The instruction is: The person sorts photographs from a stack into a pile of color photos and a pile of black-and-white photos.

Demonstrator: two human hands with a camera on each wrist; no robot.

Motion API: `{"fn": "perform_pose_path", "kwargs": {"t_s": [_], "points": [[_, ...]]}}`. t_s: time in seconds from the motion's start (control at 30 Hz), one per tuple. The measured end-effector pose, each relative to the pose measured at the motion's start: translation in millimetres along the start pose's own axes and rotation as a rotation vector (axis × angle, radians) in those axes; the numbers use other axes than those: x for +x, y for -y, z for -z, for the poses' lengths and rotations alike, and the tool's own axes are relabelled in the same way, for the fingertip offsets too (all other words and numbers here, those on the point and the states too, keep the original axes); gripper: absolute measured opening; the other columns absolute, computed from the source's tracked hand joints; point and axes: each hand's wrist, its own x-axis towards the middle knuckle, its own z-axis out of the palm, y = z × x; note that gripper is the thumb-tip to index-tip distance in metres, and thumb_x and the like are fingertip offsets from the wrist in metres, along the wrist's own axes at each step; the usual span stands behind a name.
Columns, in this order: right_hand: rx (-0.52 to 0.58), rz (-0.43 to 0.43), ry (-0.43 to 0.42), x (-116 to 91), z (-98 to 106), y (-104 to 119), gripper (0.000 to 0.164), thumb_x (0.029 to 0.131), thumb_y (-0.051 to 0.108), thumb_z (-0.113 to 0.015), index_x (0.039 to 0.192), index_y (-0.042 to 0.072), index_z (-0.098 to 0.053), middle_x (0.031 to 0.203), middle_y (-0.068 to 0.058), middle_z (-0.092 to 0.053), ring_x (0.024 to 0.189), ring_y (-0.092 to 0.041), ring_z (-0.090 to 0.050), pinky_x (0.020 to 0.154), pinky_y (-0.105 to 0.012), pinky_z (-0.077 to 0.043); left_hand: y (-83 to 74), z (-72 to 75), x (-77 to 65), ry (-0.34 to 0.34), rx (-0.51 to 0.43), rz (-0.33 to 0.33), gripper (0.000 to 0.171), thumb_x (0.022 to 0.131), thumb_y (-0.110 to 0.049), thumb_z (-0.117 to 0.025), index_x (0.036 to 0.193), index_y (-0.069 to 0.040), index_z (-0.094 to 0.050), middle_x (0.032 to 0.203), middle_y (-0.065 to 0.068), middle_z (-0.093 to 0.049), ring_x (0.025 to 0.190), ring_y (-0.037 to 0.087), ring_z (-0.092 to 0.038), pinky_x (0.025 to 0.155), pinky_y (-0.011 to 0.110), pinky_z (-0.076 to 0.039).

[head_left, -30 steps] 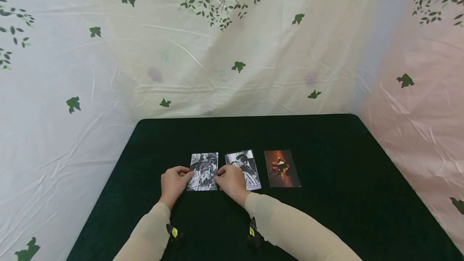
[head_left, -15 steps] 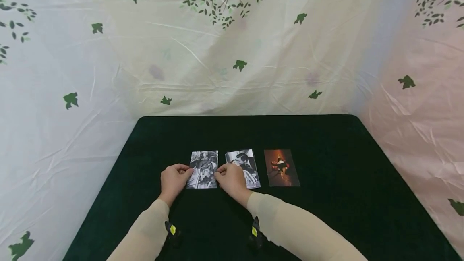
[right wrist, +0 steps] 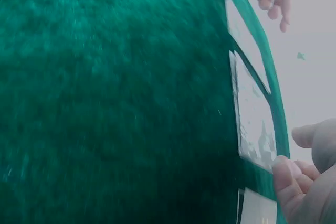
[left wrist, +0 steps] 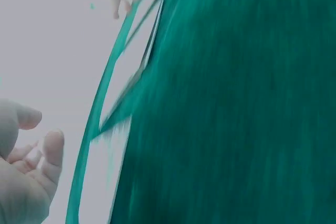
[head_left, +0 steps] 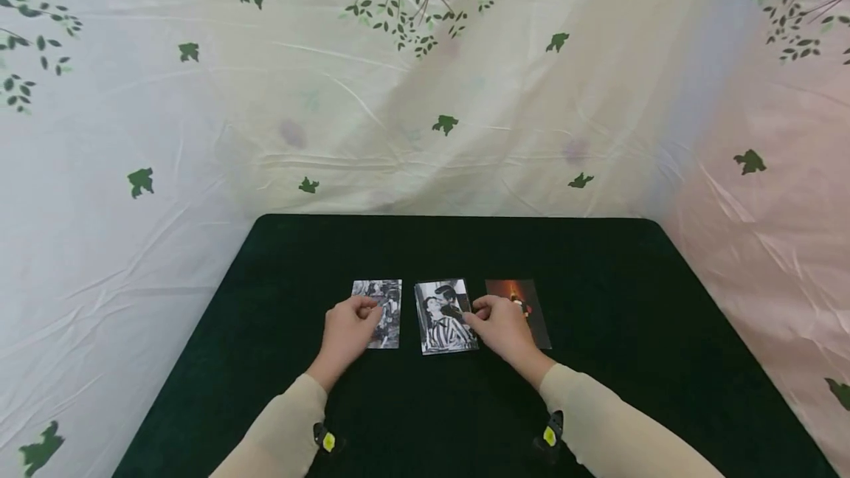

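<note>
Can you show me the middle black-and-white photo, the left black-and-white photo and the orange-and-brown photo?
Middle black-and-white photo (head_left: 445, 321): head view, centre of its printed face.
Left black-and-white photo (head_left: 390, 318): head view, uncovered right part of its face.
Orange-and-brown photo (head_left: 514, 288): head view, its upper part.

Dark green table with three upright-format pictures in a row
The table (head_left: 425, 411), soft-surfaced and rounded at its far corners, carries a black-and-white print (head_left: 390, 316) at left, partly covered, a second monochrome print (head_left: 443, 330) showing a striped garment in the middle, slightly turned, and a dark orange-brown picture (head_left: 533, 302) at right, also partly covered; all three lie flat with narrow green gaps between them, and the middle one shows a doubled edge in the right wrist view
</note>
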Motion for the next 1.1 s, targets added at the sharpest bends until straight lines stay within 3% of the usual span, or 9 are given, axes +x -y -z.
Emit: {"fn": "perform_pose_path", "kwargs": {"t_s": [0.2, 0.3, 0.47, 0.6, 0.73, 0.87, 0.97, 1.1], "points": [[-0.048, -0.010, 0.074, -2, 10, -11, 0.044, 0.083, 0.033, -0.075, 0.116, 0.007, -0.065, 0.087, -0.001, -0.066, 0.073, -0.012, -0.060, 0.064, -0.030, -0.049, -26.2, -32.4, -8.7, 0.145, 0.105, -0.065, 0.035, 0.090, -0.022, -0.068, 0.114, 0.003, -0.064, 0.077, 0.002, -0.065, 0.061, 0.012, -0.056, 0.060, 0.031, -0.048], [-0.059, -0.018, 0.095, -2, 8, -11, 0.046, 0.082, 0.033, -0.076, 0.118, 0.006, -0.065, 0.086, -0.001, -0.065, 0.071, -0.012, -0.059, 0.062, -0.030, -0.049, -31.8, -43.7, -7.2, 0.159, 0.150, -0.046, 0.039, 0.089, -0.024, -0.068, 0.115, 0.005, -0.063, 0.085, 0.007, -0.069, 0.069, 0.014, -0.060, 0.065, 0.036, -0.051], [-0.070, -0.044, 0.149, 2, 2, -13, 0.049, 0.082, 0.033, -0.076, 0.118, 0.002, -0.064, 0.083, -0.001, -0.063, 0.068, -0.013, -0.057, 0.059, -0.030, -0.047, -34.3, -54.7, -3.2, 0.162, 0.188, -0.018, 0.039, 0.089, -0.023, -0.066, 0.110, 0.009, -0.064, 0.072, 0.007, -0.064, 0.062, 0.017, -0.058, 0.064, 0.037, -0.049], [-0.096, -0.050, 0.176, 7, -3, -14, 0.051, 0.083, 0.035, -0.075, 0.119, 0.002, -0.063, 0.080, 0.001, -0.062, 0.066, -0.012, -0.056, 0.059, -0.031, -0.046, -34.7, -59.1, -0.9, 0.175, 0.229, -0.017, 0.028, 0.090, -0.023, -0.064, 0.081, 0.004, -0.065, 0.059, 0.005, -0.052, 0.050, 0.017, -0.049, 0.050, 0.032, -0.041], [-0.089, -0.046, 0.188, 9, -5, -12, 0.050, 0.083, 0.034, -0.075, 0.119, 0.002, -0.064, 0.074, 0.002, -0.060, 0.062, -0.011, -0.056, 0.057, -0.030, -0.046, -38.2, -62.9, 1.6, 0.213, 0.232, -0.024, 0.034, 0.090, -0.022, -0.063, 0.061, -0.007, -0.053, 0.053, 0.003, -0.046, 0.044, 0.017, -0.044, 0.043, 0.030, -0.034], [-0.089, -0.048, 0.202, 8, -6, -8, 0.047, 0.084, 0.033, -0.074, 0.119, 0.003, -0.064, 0.071, 0.002, -0.058, 0.059, -0.012, -0.055, 0.054, -0.029, -0.045, -40.8, -67.8, 4.2, 0.225, 0.250, -0.054, 0.029, 0.089, -0.023, -0.063, 0.066, -0.007, -0.056, 0.056, 0.003, -0.048, 0.047, 0.017, -0.045, 0.045, 0.031, -0.036], [-0.098, -0.034, 0.189, 8, -6, -6, 0.045, 0.084, 0.031, -0.074, 0.118, 0.002, -0.065, 0.070, 0.001, -0.058, 0.058, -0.012, -0.054, 0.053, -0.028, -0.044, -40.3, -70.6, 5.8, 0.198, 0.270, -0.076, 0.023, 0.088, -0.023, -0.065, 0.082, -0.001, -0.064, 0.066, 0.005, -0.056, 0.056, 0.018, -0.050, 0.052, 0.033, -0.041], [-0.104, -0.018, 0.155, 10, -5, -6, 0.043, 0.084, 0.029, -0.074, 0.116, 0.002, -0.066, 0.069, 0.002, -0.058, 0.058, -0.011, -0.054, 0.053, -0.028, -0.043, -39.6, -74.4, 7.2, 0.174, 0.262, -0.077, 0.030, 0.086, -0.024, -0.068, 0.100, 0.003, -0.066, 0.079, 0.008, -0.063, 0.066, 0.019, -0.054, 0.059, 0.036, -0.046]]}}
